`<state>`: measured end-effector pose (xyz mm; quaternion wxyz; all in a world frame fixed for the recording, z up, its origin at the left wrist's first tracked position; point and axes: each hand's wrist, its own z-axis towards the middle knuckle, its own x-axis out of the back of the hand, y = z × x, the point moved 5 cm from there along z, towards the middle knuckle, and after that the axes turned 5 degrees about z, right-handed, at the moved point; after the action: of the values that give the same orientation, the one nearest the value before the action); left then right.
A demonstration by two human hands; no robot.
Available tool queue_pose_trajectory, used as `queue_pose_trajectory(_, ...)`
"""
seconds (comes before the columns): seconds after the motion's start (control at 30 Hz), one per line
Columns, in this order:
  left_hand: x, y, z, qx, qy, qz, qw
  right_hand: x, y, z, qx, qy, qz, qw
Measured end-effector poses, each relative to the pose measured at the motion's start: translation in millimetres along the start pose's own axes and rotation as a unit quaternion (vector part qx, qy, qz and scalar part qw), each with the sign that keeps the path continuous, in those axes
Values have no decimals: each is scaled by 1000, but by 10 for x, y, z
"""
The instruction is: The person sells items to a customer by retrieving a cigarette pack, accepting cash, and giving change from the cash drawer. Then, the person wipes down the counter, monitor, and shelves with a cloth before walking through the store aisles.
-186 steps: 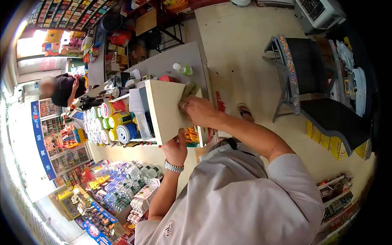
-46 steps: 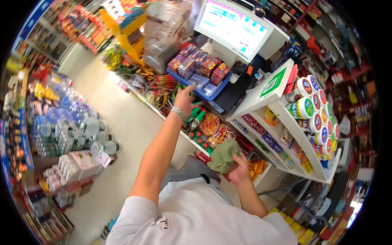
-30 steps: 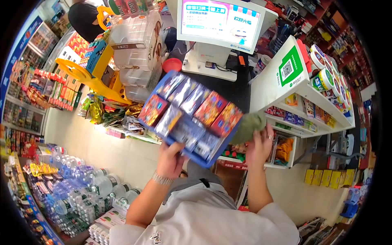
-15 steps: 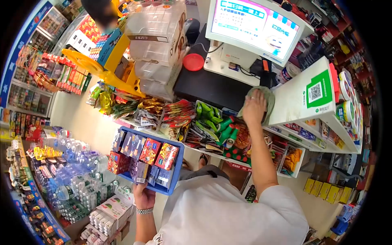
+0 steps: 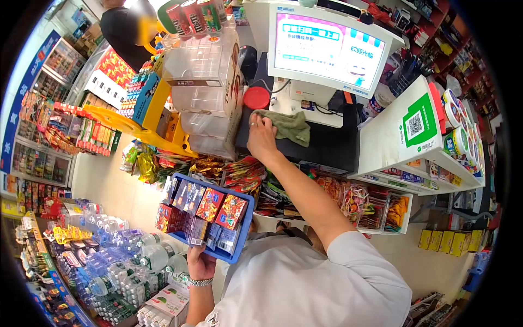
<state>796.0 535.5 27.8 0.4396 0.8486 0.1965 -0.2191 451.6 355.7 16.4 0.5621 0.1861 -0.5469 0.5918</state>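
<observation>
A blue tray [image 5: 244, 210] of small boxes, some red and some dark, is held tilted by my left hand [image 5: 201, 264], which grips its near edge. My right hand [image 5: 262, 139] presses on a green cloth [image 5: 291, 127] spread over the black counter top [image 5: 327, 153]. The cloth lies in front of the white base of a display screen [image 5: 329, 48]. A round red lid [image 5: 256, 98] sits just beyond my right fingers.
Stacked clear plastic containers [image 5: 200, 65] stand left of the screen, beside a yellow rack [image 5: 117, 120]. A white shelf [image 5: 389, 131] with a green code sign is on the right. Snack packets line the counter front. Bottled water [image 5: 109, 267] fills the lower left. A person [image 5: 121, 34] stands far left.
My right hand has slid the green cloth leftward across the counter, from beside the white shelf toward the red lid. The blue tray stays in my left hand, slightly shifted.
</observation>
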Motion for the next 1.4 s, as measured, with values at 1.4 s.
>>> queue_pose_trajectory(1.4, 138, 299, 430, 1, -21, 53, 998, -2, 557, 1092, 2, 5, -128, 992)
